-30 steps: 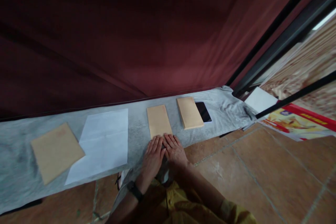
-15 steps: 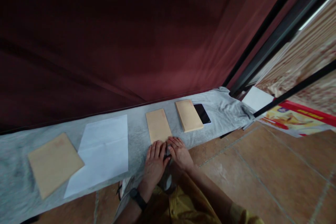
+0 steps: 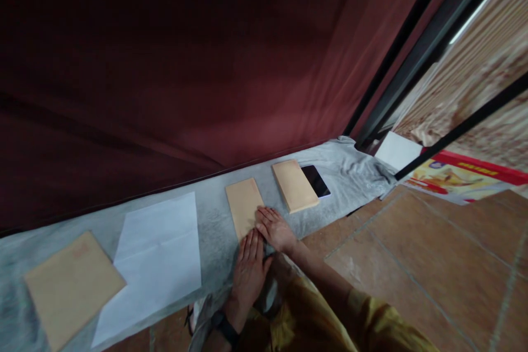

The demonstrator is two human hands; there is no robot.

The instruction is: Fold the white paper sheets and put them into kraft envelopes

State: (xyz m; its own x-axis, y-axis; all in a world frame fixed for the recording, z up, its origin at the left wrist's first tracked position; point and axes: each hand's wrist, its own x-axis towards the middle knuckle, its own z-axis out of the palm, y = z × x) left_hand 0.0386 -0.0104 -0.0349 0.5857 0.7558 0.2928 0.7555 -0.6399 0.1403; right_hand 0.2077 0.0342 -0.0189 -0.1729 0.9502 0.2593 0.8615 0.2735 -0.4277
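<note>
A small brown paper envelope (image 3: 244, 201) lies flat on the grey cloth-covered bench. My left hand (image 3: 248, 269) rests with outstretched fingers on its near end. On the envelope's lower right edge lies my right hand (image 3: 275, 229), flattened, its fingers pointing left and away from me. The two hands are close together, and neither grips anything visible. To the right sits a thick stack of similar envelopes (image 3: 295, 184), with a dark-screened phone (image 3: 317, 180) partly beneath or behind it. Left of my hands is a creased white paper sheet (image 3: 159, 258), its left side overlapped by brown envelopes (image 3: 74, 289).
A narrow bench under a grey cloth (image 3: 216, 236) runs across the view. Behind it hangs a dark red curtain (image 3: 231, 93). Black metal poles (image 3: 391, 60), a white box-like object (image 3: 398, 151) and a printed red-and-yellow board (image 3: 457, 176) stand at right. Brown tiles (image 3: 396, 264) cover the floor.
My right hand has slid farther up the envelope's right edge, while my left hand stays at the near end, slightly lower in view. The camera has shifted a little.
</note>
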